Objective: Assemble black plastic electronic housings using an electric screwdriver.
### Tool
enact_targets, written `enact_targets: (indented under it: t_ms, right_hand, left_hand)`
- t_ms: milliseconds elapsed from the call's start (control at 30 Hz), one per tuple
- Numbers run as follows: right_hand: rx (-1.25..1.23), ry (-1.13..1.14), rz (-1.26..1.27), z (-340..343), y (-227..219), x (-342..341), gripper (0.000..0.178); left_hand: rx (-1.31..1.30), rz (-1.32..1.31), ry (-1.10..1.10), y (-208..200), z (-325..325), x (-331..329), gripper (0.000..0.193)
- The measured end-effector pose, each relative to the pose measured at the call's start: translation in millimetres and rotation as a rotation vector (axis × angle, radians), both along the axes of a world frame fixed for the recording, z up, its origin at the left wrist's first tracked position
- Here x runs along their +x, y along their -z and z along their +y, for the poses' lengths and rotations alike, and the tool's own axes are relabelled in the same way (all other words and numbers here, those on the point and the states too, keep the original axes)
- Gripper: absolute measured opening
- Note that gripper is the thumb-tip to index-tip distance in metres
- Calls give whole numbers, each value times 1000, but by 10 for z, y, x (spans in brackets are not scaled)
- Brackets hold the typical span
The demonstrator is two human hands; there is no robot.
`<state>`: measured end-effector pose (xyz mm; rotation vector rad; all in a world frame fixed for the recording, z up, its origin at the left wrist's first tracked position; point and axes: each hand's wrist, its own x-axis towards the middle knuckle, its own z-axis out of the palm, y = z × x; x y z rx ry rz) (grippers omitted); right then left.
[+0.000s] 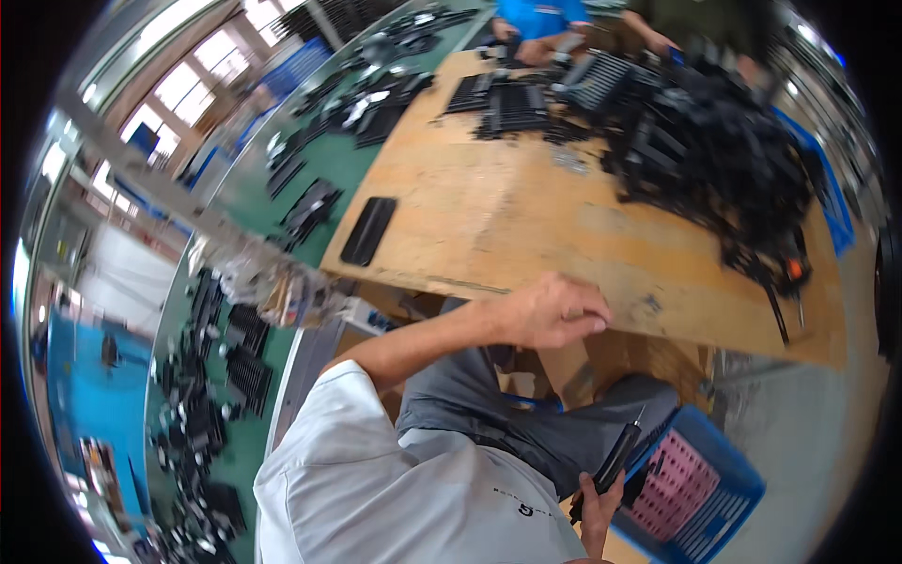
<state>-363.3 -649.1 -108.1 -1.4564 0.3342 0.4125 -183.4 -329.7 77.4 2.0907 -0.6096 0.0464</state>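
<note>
My left hand (554, 312) hovers at or rests on the near edge of the wooden table (451, 207), its fingers curled in loosely, and nothing shows in them. Low at the right, beside my leg, my right hand (601, 505) is wrapped round a black power screwdriver (617, 459), whose thin metal bit points up and away. A flat black rectangular piece (368, 231) with rounded corners lies alone near the table's left edge. The big tangled heap of black plastic parts (695, 150) covers the far right of the table.
A blue crate (742, 498) with a pink perforated liner (672, 484) stands close to my right hand. Along the left runs a green conveyor belt (272, 221) carrying black parts. Across the table, one person in a blue shirt (540, 14) and another in dark clothes handle parts.
</note>
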Motion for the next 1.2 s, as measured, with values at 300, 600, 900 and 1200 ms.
enact_targets:
  t_ms: [300,600,900,1200]
  right_hand:
    - [-274,-191,119,234,156,558,58]
    - [-821,-619,212,493,-87,834,99]
    - [-1119,-674,265,334,271,980,100]
    - [-1101,-800,350,1732,-380,1671,93]
  left_hand:
    - [61,-102,-698,185,2343,627,9]
    - [285,-134,-1358,225,4272,924,23]
    - [832,199,-1544,380,5573,664,28]
    - [692,434,-1862,524,7117,84,49]
